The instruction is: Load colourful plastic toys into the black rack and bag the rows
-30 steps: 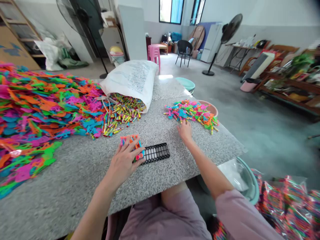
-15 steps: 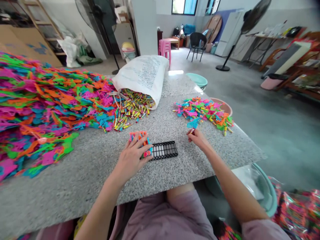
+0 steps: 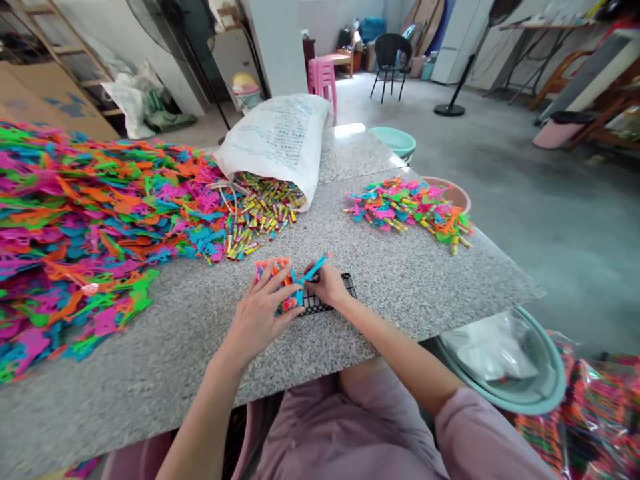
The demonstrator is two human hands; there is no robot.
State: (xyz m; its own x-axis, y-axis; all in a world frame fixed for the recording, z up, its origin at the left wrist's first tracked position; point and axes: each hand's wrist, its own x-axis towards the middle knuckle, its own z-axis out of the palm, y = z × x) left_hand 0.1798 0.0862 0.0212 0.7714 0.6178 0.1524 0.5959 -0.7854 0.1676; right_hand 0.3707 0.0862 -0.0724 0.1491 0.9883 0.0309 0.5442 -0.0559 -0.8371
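My left hand [image 3: 263,308] lies with fingers stretched over a row of orange, pink and blue plastic pieces [image 3: 283,268]. These stand at the left end of a black plastic grid rack [image 3: 316,305], partly hidden under the fingers. My right hand [image 3: 327,285] is closed on a blue plastic piece [image 3: 315,267], tilted up to the right at the row's right end. My right fingers and wrist cover part of the rack. Whether the blue piece sits in a slot cannot be made out.
A large heap of colourful plastic pieces [image 3: 100,207] covers the table's left. Behind the rack, a white sack [image 3: 280,140] spills small yellow printed tubes [image 3: 263,213]. A smaller pile of pieces with tubes [image 3: 405,207] lies right. A green basket [image 3: 550,380] stands below the table edge.
My right hand has moved left from beside the small pile to the rack, bringing the blue piece. My left hand stays on the row. The view has shifted slightly.
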